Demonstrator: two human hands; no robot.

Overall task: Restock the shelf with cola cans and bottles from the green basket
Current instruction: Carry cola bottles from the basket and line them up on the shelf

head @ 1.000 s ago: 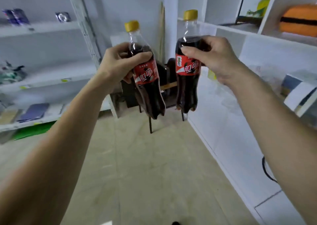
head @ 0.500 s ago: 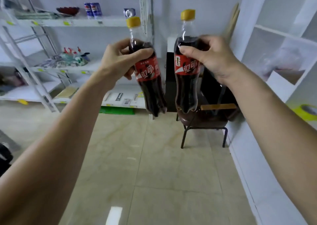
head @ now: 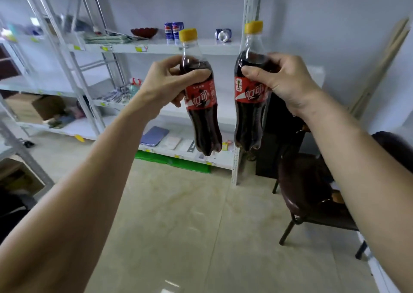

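Two cola bottles hang upright in mid-air, left bottle point(head: 202, 105) gripped by the left hand point(head: 172, 80), right bottle point(head: 250, 98) by the right hand point(head: 283, 80). The view has swung left, so the white shelf point(head: 156, 46) now faces them, meaning placement is probably close.

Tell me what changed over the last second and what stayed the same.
The view swung left: the white cubby shelving left the frame and the metal shelf with blue cans came to face the person, the dark chair sliding right. Unchanged: the left hand and right hand each grip a cola bottle, left bottle and right bottle, side by side, neither released.
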